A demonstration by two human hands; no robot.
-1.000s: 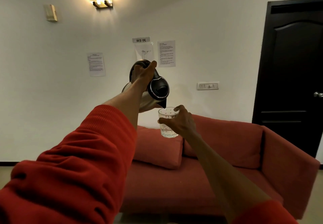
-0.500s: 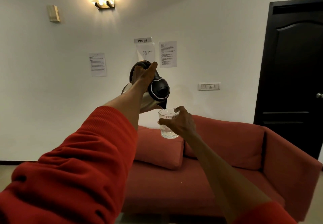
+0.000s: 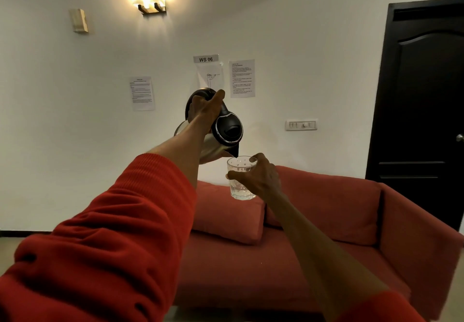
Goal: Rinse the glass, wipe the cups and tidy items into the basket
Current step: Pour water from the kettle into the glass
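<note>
Both hands up in the air in front of the red sofa (image 3: 326, 233), nothing resting on any surface here. Left hand (image 3: 204, 110) has its grip wrapped round the handle of the kettle (image 3: 223, 135), most of that handle hidden under the fingers, and the forearm covers part of the steel body. Kettle tipped forward, spout down and to the right, just over the rim of the glass (image 3: 241, 178). Right hand (image 3: 258, 176) grasps the glass from the right side, upright, mouth facing up. Any stream of water is too faint to make out.
</note>
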